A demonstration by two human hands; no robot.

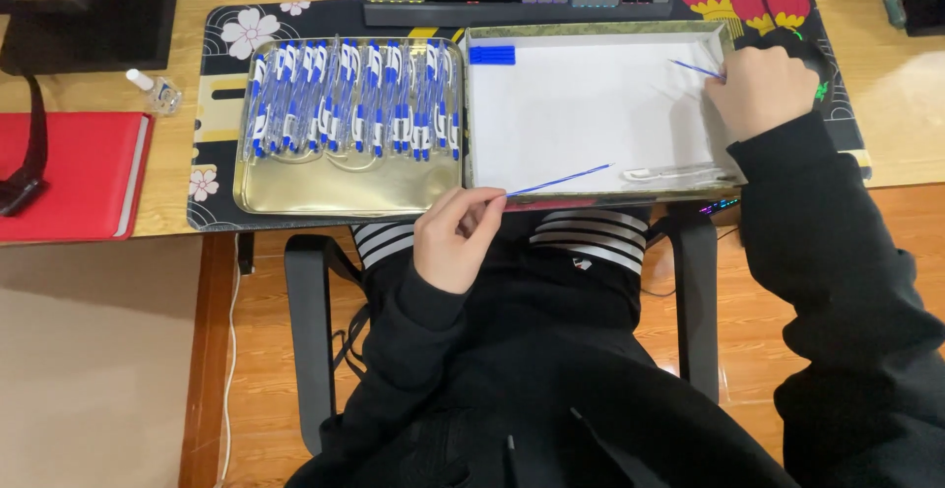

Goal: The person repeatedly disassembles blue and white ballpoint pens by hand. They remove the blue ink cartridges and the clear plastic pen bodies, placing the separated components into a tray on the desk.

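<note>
Down by the desk [177, 214] edge, the left hand [455, 237] pinches a thin blue refill [557, 182] over the white box's [581, 104] near rim — the right hand [760, 89] grips another blue refill [697, 69] inside it. Assembled pens [354, 99] fill the gold tray [345, 191] alongside.

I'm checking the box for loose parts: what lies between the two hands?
In the head view, only the bare white floor of the box lies between the left hand and right hand.
</note>
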